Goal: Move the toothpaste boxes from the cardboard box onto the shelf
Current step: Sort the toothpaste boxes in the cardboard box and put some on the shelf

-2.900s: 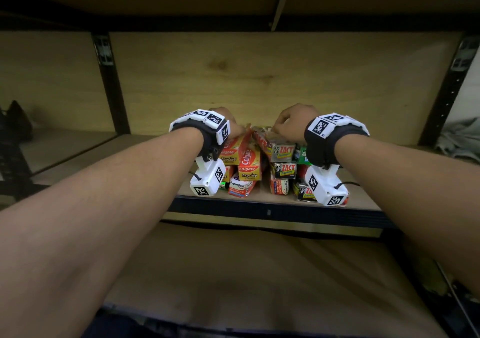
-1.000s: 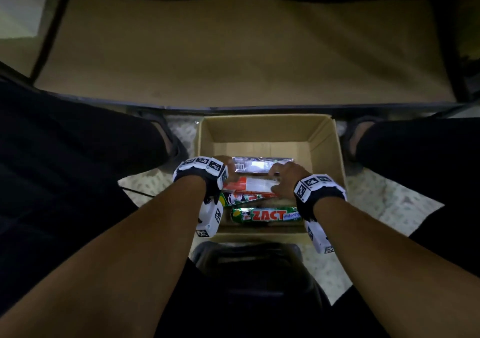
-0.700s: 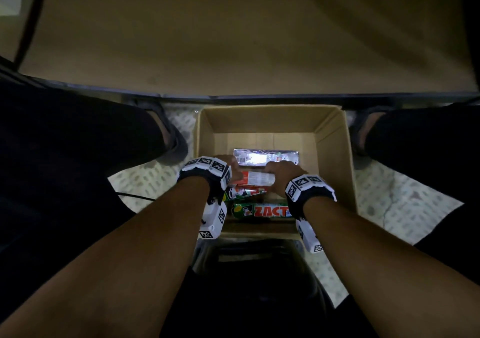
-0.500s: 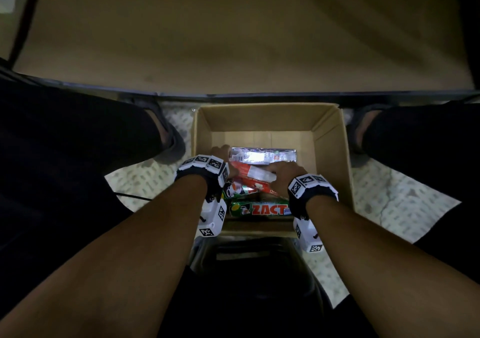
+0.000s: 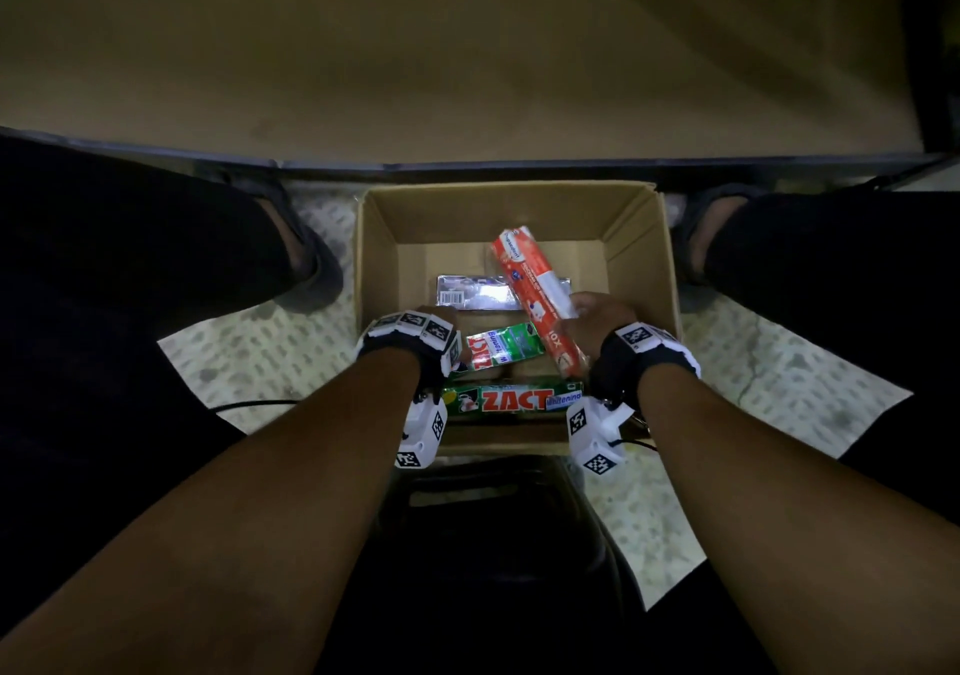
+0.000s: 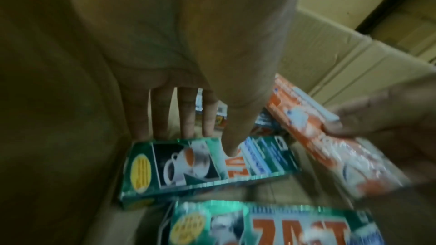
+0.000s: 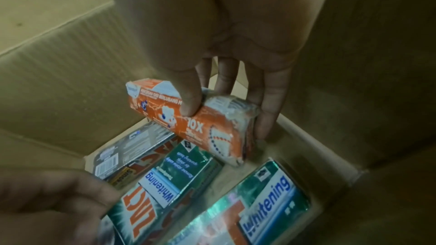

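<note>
An open cardboard box stands on the floor between my feet. My right hand grips an orange-red toothpaste box near its lower end and holds it tilted, far end up, above the pile. In the right wrist view the thumb lies on the orange-red box and the fingers reach behind it. My left hand pinches a green ZACT box; its thumb is on top of this box, the fingers at its far edge. A second ZACT box lies nearest me, a silver box further back.
The lower shelf board with its dark metal edge runs just beyond the carton. My legs and sandalled feet flank the carton on the patterned floor. A dark object sits under my forearms.
Since half a second ago my right hand has lifted the orange-red box off the pile and tilted it up. The green box beneath it now shows, with my left hand on it.
</note>
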Motion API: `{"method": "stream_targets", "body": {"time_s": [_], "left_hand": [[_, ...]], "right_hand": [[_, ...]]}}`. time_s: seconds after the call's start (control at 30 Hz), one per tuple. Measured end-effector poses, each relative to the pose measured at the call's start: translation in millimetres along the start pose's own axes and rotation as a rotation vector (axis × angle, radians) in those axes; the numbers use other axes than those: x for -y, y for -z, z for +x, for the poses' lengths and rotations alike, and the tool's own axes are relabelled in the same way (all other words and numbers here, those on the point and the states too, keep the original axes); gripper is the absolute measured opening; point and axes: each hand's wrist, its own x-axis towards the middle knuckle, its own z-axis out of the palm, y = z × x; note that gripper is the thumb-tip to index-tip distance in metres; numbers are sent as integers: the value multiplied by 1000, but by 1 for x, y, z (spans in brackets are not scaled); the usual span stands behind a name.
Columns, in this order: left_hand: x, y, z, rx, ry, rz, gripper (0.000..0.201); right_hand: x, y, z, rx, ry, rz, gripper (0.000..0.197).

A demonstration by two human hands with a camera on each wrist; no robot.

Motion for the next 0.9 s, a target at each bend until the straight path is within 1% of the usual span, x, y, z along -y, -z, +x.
{"method": "stream_targets", "body": {"time_s": [0.07,0.1,0.17,0.23,0.27,0.3,0.33,0.4,0.43,0.47,0.53,0.57,0.63,0.67,0.7,0.77,0.83,0.87,0.9], "left_hand": [[-1,-1,-2,23,-37,-81,56],[-1,-5,-1,38,-26,-91,60],[-2,-9,0,7,-84,-50,68],[-1,-19,19,15,-157,9,80],[0,-20,20,-8,-198,26,85],[-3,-14,13,-6,-207,36,85],[-6,-8,6,-17,-219,44,78],[-7,-3,2,-64,-241,27,53],[-9,-3,3,-82,-237,23,47],[-10,-3,6,-102,-268,50,45],[-10,-4,4,-86,-277,66,46],[-10,-4,3,-75,-257,49,49],[-11,0,-6,-61,-233,-9,69],[-9,-1,-8,-55,-251,16,76],[-7,-3,-7,-55,-248,21,79],[-5,-5,-1,-92,-261,51,84],[-1,-9,8,-109,-305,21,98],[1,-5,3,-96,-317,12,100],[1,-3,1,-77,-324,2,97]], "right_hand": [[-1,0,4,-13,-9,-46,40],[-2,0,5,-30,-1,-63,40],[-1,0,5,-60,17,-60,38],[-1,-1,6,-76,26,-74,39],[0,-1,8,-82,16,-82,40],[0,-1,9,-95,5,-76,39],[0,-1,11,-115,-5,-61,37],[1,0,15,-179,-19,-28,31],[3,0,16,-213,-19,-15,29],[4,1,17,-233,-11,-7,31],[6,-1,18,-226,25,-28,40],[8,-3,18,-215,57,-53,45],[11,-6,18,-191,121,-131,59],[13,-8,19,-173,137,-173,66],[15,-9,19,-157,142,-206,71],[17,-9,20,-160,153,-221,65],[19,-6,20,-165,175,-209,53],[20,-4,18,-163,178,-198,49],[21,1,16,-163,170,-186,46]]}}
